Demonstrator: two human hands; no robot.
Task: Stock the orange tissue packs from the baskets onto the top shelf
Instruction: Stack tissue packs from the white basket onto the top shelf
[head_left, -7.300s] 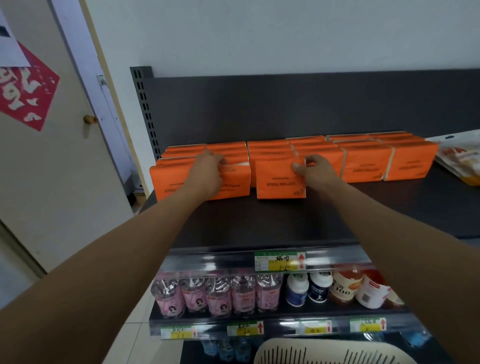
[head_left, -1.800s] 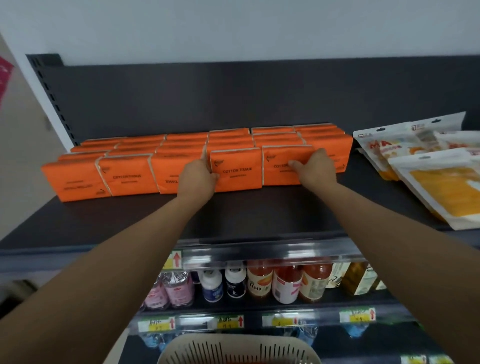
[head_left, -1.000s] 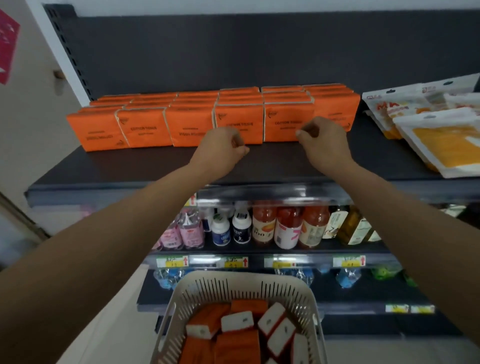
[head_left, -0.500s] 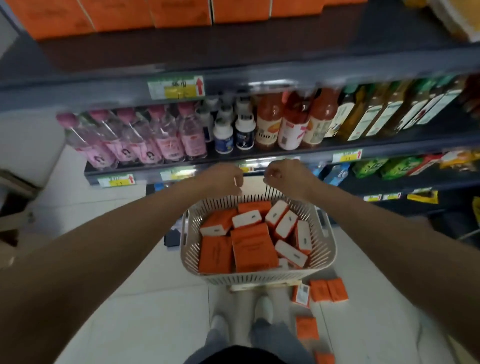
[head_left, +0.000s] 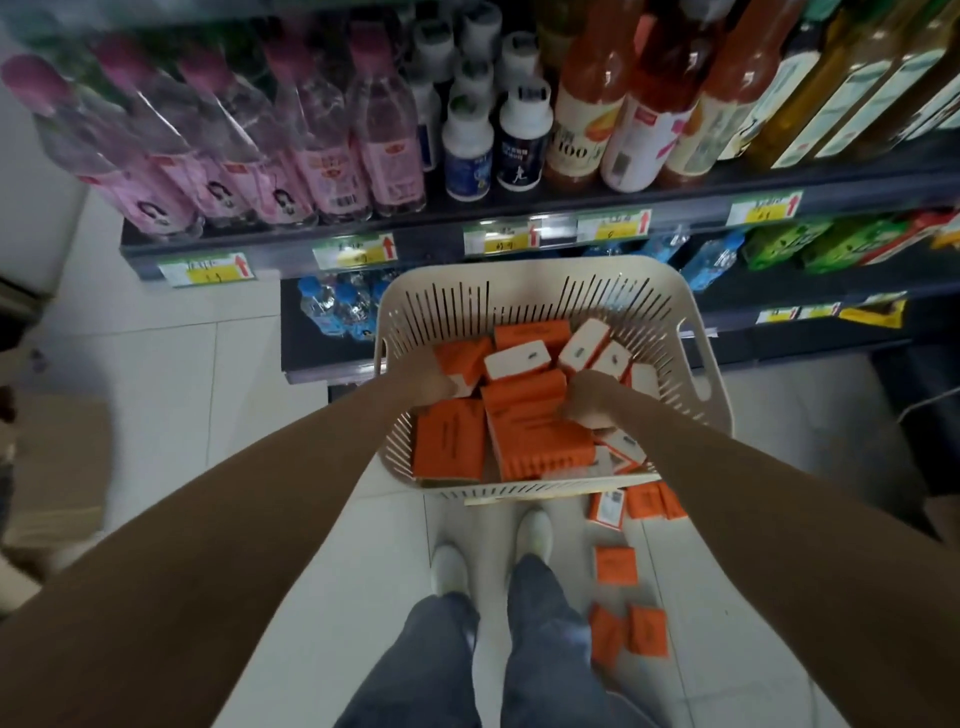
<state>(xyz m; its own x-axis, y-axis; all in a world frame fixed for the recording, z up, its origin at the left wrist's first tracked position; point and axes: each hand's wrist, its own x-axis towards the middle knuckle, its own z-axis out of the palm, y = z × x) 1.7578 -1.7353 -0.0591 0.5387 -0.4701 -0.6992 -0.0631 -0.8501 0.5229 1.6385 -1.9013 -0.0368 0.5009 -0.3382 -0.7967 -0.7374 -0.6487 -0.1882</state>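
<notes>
A cream slotted basket (head_left: 519, 278) stands on the floor before my feet, holding several orange tissue packs (head_left: 451, 441), some flat and some on end with white sides up. My left hand (head_left: 428, 383) is down inside the basket at its left, over a pack. My right hand (head_left: 588, 402) rests at the upper right corner of the large middle pack (head_left: 537, 439). The fingers of both hands are hidden or blurred. The top shelf is out of view.
Loose orange packs lie on the tiled floor right of my shoes, one (head_left: 615, 565) nearer the basket and a pair (head_left: 647, 631) closer to me. Shelves behind the basket hold pink bottles (head_left: 332, 171), white jars (head_left: 467, 150) and orange drinks (head_left: 582, 130). A cardboard box (head_left: 52, 467) sits at left.
My hands left the row of packs on the top shelf and dropped into the basket. The view tilted down from the shelf to the floor.
</notes>
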